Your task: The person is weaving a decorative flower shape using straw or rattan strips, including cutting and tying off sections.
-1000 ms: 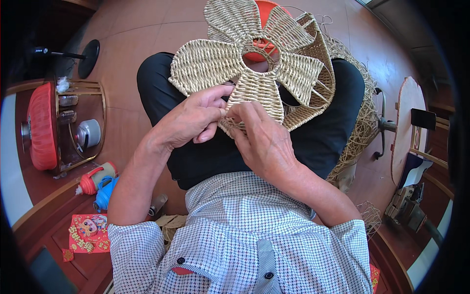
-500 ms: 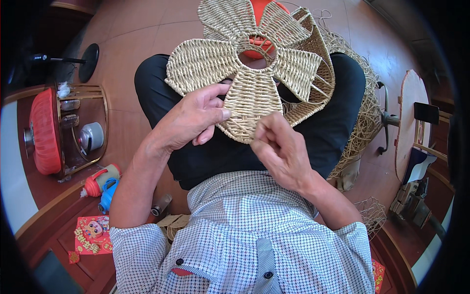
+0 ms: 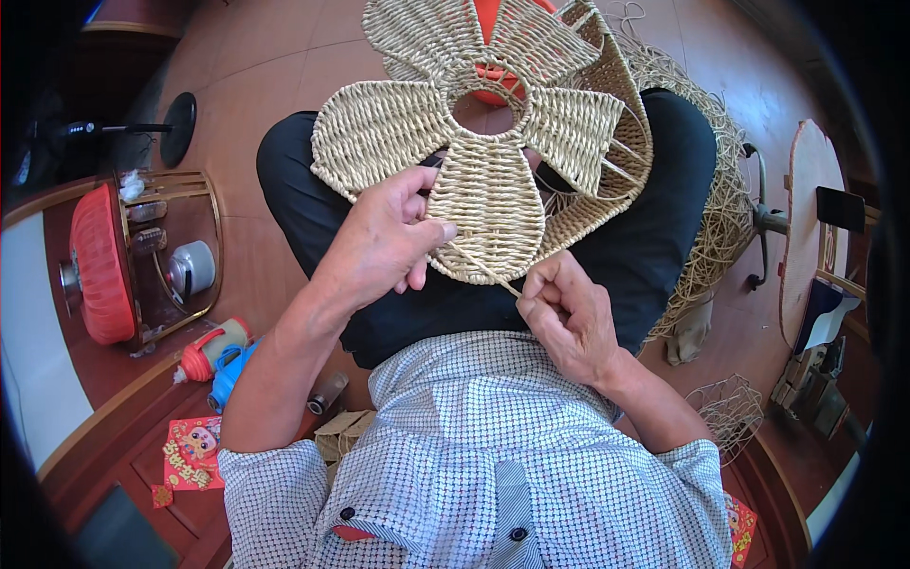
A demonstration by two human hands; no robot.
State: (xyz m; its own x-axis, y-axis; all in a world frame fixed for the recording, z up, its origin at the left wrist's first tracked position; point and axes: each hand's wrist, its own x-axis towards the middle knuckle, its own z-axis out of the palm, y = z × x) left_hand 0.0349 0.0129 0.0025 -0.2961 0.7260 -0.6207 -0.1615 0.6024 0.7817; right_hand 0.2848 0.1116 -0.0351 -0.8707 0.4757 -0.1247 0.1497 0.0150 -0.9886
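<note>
Pinched firmly on both sides, and from the head view it's all plain! Left hand (image 3: 389,237) has the near petal (image 3: 488,204) by its left edge, thumb flat on top, fingers tucked beneath. Right hand (image 3: 573,318) is closed too, thumb and forefinger on a thin strand (image 3: 505,283) that runs straight from beside the left thumb, slantwise across the petal's lower end and out past the rim.

And the flower (image 3: 486,152) itself? Face up over the lap, between the knees (image 3: 294,166), its petals fanned round an open ring, something red (image 3: 498,85) showing through the hole. Behind its right side leans a woven body (image 3: 607,209), bare ribs bridging the gap to a petal. Off past the right knee, a great tangle of cord (image 3: 716,237) spreads over the floor.

How does it handle? Light, I'd judge, for its spread; springy across each petal, stiffer along the bound rim and ring. Dry, coarse weave should give good purchase, nothing slippery about it. The single strand looks the delicate part: a hard tug could fray it. Best hold is right at the petal's edge, thumb over, fingers under, just where the left hand sits.
</note>
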